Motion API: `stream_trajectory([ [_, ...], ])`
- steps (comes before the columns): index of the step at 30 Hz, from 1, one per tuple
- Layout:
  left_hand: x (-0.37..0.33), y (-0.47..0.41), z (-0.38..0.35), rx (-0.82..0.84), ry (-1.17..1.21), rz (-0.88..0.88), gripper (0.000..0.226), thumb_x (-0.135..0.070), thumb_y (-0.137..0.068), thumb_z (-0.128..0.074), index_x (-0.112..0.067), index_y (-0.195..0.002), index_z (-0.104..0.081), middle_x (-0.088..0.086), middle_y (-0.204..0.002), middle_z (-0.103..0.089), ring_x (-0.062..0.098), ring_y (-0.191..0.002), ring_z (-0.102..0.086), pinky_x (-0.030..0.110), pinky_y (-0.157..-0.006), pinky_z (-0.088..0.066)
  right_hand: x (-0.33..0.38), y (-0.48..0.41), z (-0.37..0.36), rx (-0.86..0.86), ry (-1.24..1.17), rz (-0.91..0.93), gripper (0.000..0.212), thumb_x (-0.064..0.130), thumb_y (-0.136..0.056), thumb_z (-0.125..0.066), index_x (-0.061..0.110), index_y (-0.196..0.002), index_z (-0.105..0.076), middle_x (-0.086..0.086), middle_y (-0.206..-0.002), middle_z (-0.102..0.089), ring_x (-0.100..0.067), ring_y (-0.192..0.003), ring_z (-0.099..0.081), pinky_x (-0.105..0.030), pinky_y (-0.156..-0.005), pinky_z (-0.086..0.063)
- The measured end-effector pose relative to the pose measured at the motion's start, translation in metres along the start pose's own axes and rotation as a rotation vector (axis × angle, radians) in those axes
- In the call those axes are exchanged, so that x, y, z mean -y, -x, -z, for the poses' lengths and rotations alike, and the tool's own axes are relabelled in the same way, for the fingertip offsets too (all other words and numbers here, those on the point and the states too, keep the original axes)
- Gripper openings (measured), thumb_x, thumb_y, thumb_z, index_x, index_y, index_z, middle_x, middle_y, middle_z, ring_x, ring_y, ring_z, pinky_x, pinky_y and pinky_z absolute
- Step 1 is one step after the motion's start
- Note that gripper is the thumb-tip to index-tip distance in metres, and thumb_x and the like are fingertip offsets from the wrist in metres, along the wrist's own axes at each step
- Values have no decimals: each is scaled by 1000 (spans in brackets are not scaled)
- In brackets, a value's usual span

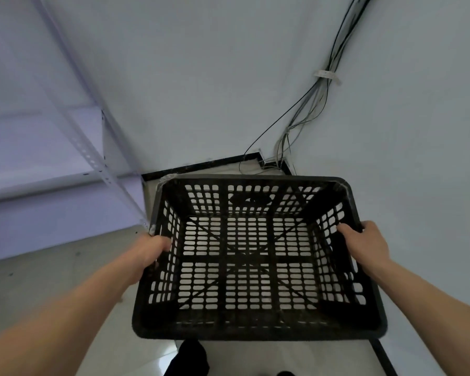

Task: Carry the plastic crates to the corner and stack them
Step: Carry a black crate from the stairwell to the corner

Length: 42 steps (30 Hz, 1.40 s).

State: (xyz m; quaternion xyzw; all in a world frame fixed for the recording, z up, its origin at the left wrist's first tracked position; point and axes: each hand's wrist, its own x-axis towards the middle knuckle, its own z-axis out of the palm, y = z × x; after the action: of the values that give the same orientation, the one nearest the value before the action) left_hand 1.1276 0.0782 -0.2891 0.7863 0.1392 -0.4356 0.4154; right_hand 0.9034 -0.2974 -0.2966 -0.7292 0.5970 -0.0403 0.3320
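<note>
Black plastic crate held level, open side up, above pale floor near the wall corner. Left hand and right hand clamped over opposite side rims, fingers curled inside, forearms outstretched. Cable bundle beyond the crate.

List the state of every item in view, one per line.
Black crate: empty, held upright above the floor.
Left hand: gripping the crate's left rim.
Right hand: gripping the crate's right rim.
Cables: bundled with a tie, hanging down the wall to the corner.
</note>
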Motion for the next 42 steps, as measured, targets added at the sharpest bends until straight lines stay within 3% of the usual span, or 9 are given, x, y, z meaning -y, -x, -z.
stream_trajectory([
  [4,-14,-51,3,-4,8,44,31,-4,-90,-55,-3,-120,-54,18,-95,-67,29,-77,-65,37,-57,-49,14,-30,-42,27,0,-32,54,47,-88,-67,9,-125,-57,-11,-110,-67,-34,-100,-64,-45,-89,-52],
  [8,-21,-108,-4,-29,-1,65,21,-4,-93,-53,-7,-113,-57,17,-95,-69,29,-80,-65,36,-59,-47,20,-70,-88,58,5,-57,53,46,-89,-68,10,-125,-56,-10,-110,-66,-30,-96,-60,-42,-87,-50],
  [12,-10,-175,-15,-84,-11,83,33,-3,-84,-60,-5,-118,-59,19,-99,-73,35,-88,-72,47,-75,-59,12,-115,-146,124,16,-59,54,44,-92,-68,9,-131,-55,-9,-109,-64,-29,-94,-58,-40,-84,-47],
  [17,14,-262,-42,-127,-13,96,34,-2,-81,-61,-3,-115,-58,21,-98,-71,39,-89,-70,56,-86,-58,-16,-166,-222,168,16,-88,61,48,-89,-68,12,-137,-56,-11,-122,-69,-32,-104,-65,-48,-98,-53],
  [21,34,-323,-62,-153,-22,104,22,-2,-82,-60,-4,-104,-61,21,-96,-71,39,-89,-69,55,-89,-56,-41,-200,-273,228,6,-100,44,38,-94,-68,17,-132,-59,2,-98,-64,-15,-82,-58,-39,-87,-49],
  [25,53,-374,-74,-137,-31,138,31,-3,-81,-60,1,-112,-61,22,-96,-72,39,-87,-71,51,-83,-58,-55,-226,-315,248,5,-104,47,38,-96,-67,13,-136,-58,6,-90,-58,-16,-84,-58,-37,-86,-47],
  [29,66,-405,-82,-144,-41,159,32,-4,-82,-59,1,-113,-62,22,-97,-72,39,-87,-71,45,-77,-59,-67,-244,-344,273,-6,-128,62,48,-82,-71,18,-134,-58,-4,-114,-71,-26,-102,-69,-52,-96,-57],
  [37,75,-435,-85,-136,-70,157,24,-6,-82,-59,-5,-105,-65,20,-96,-73,38,-89,-71,54,-88,-58,-79,-264,-375,285,-25,-182,64,52,-76,-68,19,-130,-61,-2,-108,-73,-26,-97,-71,-52,-93,-59],
  [42,80,-444,-85,-123,-86,155,34,-5,-83,-60,-6,-118,-60,17,-102,-71,37,-92,-69,50,-88,-57,-84,-269,-386,277,-71,-231,61,46,-76,-69,18,-130,-63,-4,-112,-72,-29,-102,-69,-52,-98,-56],
])
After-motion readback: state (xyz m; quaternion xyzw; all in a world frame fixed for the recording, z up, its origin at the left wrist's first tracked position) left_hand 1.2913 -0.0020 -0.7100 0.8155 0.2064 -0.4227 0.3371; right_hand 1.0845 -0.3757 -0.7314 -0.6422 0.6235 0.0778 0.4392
